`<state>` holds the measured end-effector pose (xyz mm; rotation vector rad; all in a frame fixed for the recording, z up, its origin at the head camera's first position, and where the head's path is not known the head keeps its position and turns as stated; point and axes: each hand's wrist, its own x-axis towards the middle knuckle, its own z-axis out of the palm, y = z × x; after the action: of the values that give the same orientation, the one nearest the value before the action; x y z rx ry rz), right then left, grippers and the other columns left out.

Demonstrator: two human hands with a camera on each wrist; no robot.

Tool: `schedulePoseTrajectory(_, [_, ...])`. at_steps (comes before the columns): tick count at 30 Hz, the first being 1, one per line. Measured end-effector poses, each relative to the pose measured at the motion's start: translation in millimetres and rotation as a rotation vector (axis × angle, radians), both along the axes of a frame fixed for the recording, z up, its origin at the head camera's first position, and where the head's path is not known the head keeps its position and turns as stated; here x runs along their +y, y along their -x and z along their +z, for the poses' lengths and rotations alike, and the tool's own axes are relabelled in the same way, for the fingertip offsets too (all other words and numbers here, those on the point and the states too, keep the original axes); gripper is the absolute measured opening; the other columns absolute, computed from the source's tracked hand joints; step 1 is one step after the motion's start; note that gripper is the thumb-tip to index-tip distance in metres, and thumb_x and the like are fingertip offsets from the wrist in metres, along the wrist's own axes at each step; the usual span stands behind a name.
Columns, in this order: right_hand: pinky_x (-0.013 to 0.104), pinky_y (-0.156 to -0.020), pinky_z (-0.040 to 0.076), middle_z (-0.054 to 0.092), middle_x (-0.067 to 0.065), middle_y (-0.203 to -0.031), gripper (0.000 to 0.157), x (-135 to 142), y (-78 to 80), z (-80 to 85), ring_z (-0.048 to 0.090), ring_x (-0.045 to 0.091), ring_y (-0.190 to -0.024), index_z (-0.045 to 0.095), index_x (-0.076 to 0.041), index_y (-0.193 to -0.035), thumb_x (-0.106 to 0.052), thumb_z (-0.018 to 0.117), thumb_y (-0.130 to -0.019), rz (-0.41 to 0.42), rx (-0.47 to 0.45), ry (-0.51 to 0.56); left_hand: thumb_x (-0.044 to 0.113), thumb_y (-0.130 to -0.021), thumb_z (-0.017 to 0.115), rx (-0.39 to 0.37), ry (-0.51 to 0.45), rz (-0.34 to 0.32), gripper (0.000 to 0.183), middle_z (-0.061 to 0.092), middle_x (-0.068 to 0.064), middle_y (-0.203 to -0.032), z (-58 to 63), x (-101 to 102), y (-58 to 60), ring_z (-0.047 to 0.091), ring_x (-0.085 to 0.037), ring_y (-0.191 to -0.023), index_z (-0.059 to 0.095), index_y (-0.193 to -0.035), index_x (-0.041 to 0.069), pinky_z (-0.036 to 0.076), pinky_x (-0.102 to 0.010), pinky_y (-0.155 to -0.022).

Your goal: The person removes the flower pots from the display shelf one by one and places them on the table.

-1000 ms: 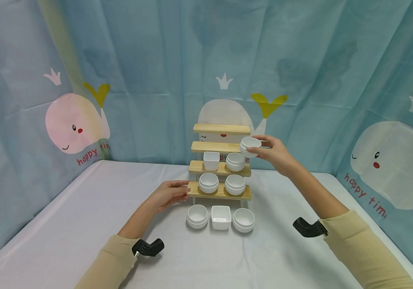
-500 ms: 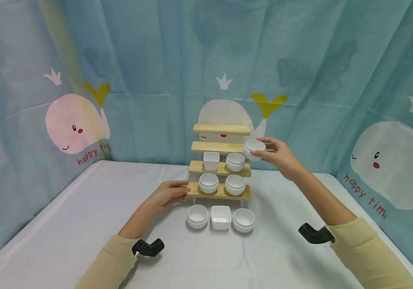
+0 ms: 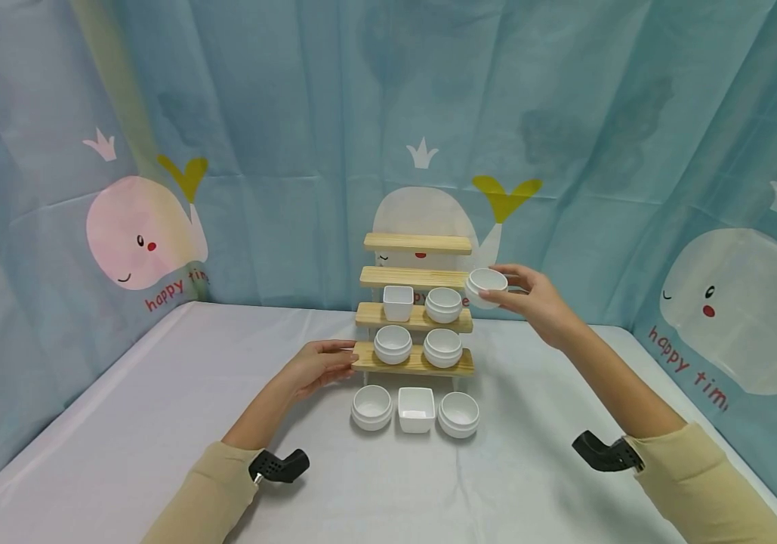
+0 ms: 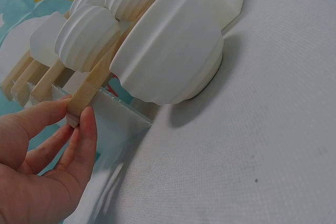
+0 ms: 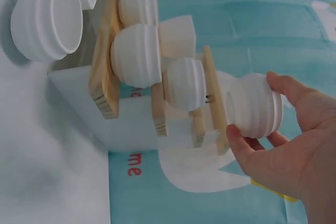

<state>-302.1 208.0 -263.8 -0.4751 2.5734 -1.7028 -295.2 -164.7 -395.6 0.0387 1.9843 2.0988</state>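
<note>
A wooden four-step display stand point(image 3: 417, 243) stands at the back of the white table. My left hand point(image 3: 320, 368) pinches the left end of its lowest plank point(image 4: 85, 95) between thumb and fingers. With thumb and fingertips, my right hand point(image 3: 539, 304) holds a white round ribbed bowl point(image 3: 485, 284) in the air at the right end of the second plank from the top. Two round bowls point(image 3: 393, 344) sit on the lowest plank. The plank above carries a square white bowl point(image 3: 398, 302) and a round bowl point(image 3: 444, 304). Both upper planks are bare in the head view.
Before the stand, a round bowl point(image 3: 371, 407), a square bowl point(image 3: 416, 409) and another round bowl point(image 3: 459, 414) form a row on the tablecloth point(image 3: 388, 491). A blue whale-print curtain point(image 3: 279, 151) hangs behind and at both sides. Each sleeve bears a black wrist mount point(image 3: 607, 452).
My right hand has drawn the round bowl to the right and slightly down, from in front of the second plank's end to beside it. The left hand stays on the lowest plank.
</note>
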Motion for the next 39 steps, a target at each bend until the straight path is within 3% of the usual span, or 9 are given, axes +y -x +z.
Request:
schedulePoseTrajectory(7, [0.018,-0.098,0.055,0.049,0.019,-0.146,0.069,3,-6.3,-2.6,0.061,0.009,-0.109,0.040,-0.001,-0.159,-0.020,0.072,-0.101,0.012,0.000,0.002,0.003,-0.105,0.064,-0.001,-0.005,-0.003,0.054,0.066,-0.008,-0.108,-0.5,0,0.6,0.071,-0.007,-0.080,0.044,-0.153,-0.011,0.063,-0.019,-0.079])
schedulePoseTrajectory(12, [0.024,-0.105,0.053,0.051,0.016,-0.144,0.069,6,-10.6,-4.7,0.062,0.008,-0.108,0.040,-0.001,-0.159,-0.021,0.072,-0.101,0.017,0.002,-0.002,0.003,-0.105,0.064,-0.007,-0.007,0.001,0.054,0.066,-0.008,-0.106,-0.7,0,0.9,0.071,-0.007,-0.079,0.044,-0.153,-0.011,0.063,-0.019,-0.078])
schedulePoseTrajectory(39, [0.016,-0.094,0.051,0.056,0.009,-0.136,0.067,18,-28.2,-19.4,0.065,0.007,-0.100,0.044,-0.001,-0.157,-0.020,0.075,-0.100,-0.017,-0.008,-0.008,0.001,-0.105,0.063,0.002,-0.016,0.003,0.053,0.066,-0.009,-0.108,-1.3,0,0.9,0.071,-0.007,-0.079,0.044,-0.152,-0.013,0.063,-0.019,-0.078])
